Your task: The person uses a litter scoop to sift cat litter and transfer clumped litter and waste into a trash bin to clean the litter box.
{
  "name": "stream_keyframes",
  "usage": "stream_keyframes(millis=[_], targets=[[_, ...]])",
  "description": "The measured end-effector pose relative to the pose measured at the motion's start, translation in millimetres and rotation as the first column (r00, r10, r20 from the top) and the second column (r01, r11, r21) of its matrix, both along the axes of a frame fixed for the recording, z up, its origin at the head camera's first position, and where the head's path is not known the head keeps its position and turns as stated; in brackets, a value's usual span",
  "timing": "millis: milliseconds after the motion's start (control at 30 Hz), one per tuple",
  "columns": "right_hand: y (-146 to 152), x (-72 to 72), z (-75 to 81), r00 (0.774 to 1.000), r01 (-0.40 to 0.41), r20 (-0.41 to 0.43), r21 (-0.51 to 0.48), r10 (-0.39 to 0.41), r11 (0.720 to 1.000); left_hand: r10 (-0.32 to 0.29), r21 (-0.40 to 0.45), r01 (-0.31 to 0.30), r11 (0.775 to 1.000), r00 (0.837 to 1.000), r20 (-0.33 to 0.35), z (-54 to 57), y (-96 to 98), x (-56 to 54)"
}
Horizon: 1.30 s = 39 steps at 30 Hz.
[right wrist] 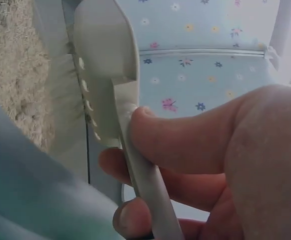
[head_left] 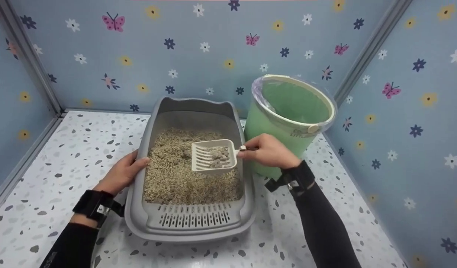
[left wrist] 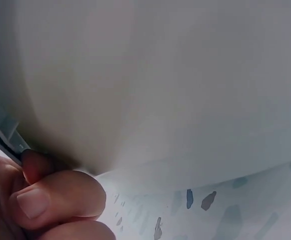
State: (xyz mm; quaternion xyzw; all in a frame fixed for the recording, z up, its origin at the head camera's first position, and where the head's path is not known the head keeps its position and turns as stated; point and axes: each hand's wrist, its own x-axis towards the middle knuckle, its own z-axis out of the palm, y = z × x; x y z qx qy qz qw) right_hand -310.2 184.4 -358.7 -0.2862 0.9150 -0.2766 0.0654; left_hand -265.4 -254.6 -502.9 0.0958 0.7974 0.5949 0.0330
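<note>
A grey litter box (head_left: 137, 208) holds tan pellet litter (head_left: 172, 175). My left hand (head_left: 120, 171) grips its left rim, thumb on top; in the left wrist view the fingers (left wrist: 65, 195) curl under the rim against the outer wall. My right hand (head_left: 269, 150) holds a slotted white litter scoop (head_left: 213, 169) by its handle (right wrist: 153, 195), thumb along the top and fingers around it. Several greyish clumps (head_left: 218, 154) lie in the scoop, which hangs over the litter toward the box's right side. One more darker clump (head_left: 187, 153) shows in the litter just left of the scoop.
A green bin (head_left: 265, 115) with a clear plastic liner stands right behind the box's right side, close to my right hand. Blue flowered wall panels (head_left: 198, 70) enclose the back and both sides. Beneath everything is a white speckled surface (head_left: 46, 208).
</note>
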Motion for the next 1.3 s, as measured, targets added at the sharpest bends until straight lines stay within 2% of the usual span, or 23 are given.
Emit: stream_keyframes(millis=[133,333,533,600,733,800,933,1000,1167,1300], targets=[[-12,-0.5,1.8,0.996,-0.084,0.014,-0.005,0.084,0.996,0.015,0.006,-0.015,1.000,1.000,0.005,1.9,0.6,-0.1],[10,-1.6,-0.7,0.999,-0.019,0.030,-0.012,0.019,1.000,-0.001,-0.002,0.001,1.000,1.000,0.004,1.5,2.4,-0.7],[-10,1.0,-8.6,0.994,-0.093,0.059,-0.041,0.095,0.995,-0.004,-0.004,0.004,1.000,1.000,0.002,0.5,2.1,-1.6],[-4,0.9,-8.9,0.996,-0.077,0.046,-0.031,0.079,0.997,-0.013,-0.005,0.013,1.000,1.000,0.005,0.5,3.4,-1.9],[13,2.8,-7.2,1.000,0.003,0.017,-0.014,-0.003,1.000,-0.024,-0.001,0.024,1.000,1.000,0.007,0.7,3.0,-1.6],[11,4.0,-8.2,1.000,-0.011,0.015,-0.007,0.011,1.000,-0.016,0.004,0.016,1.000,1.000,0.008,1.1,2.2,-0.8],[-1,4.3,-9.8,0.995,-0.098,0.020,-0.012,0.098,0.995,0.001,0.002,-0.001,1.000,1.000,0.007,1.0,2.5,-1.0],[2,3.8,-9.8,0.996,-0.088,0.020,-0.013,0.089,0.996,0.001,-0.005,-0.001,1.000,1.000,0.011,0.6,3.2,-0.8],[20,4.9,-6.9,1.000,-0.003,0.022,0.001,0.003,1.000,0.001,-0.004,-0.001,1.000,1.000,0.022,0.0,4.0,0.7],[5,5.6,-7.7,0.997,-0.061,0.036,-0.005,0.061,0.998,0.005,0.011,-0.005,1.000,1.000,0.019,0.5,1.6,1.6]])
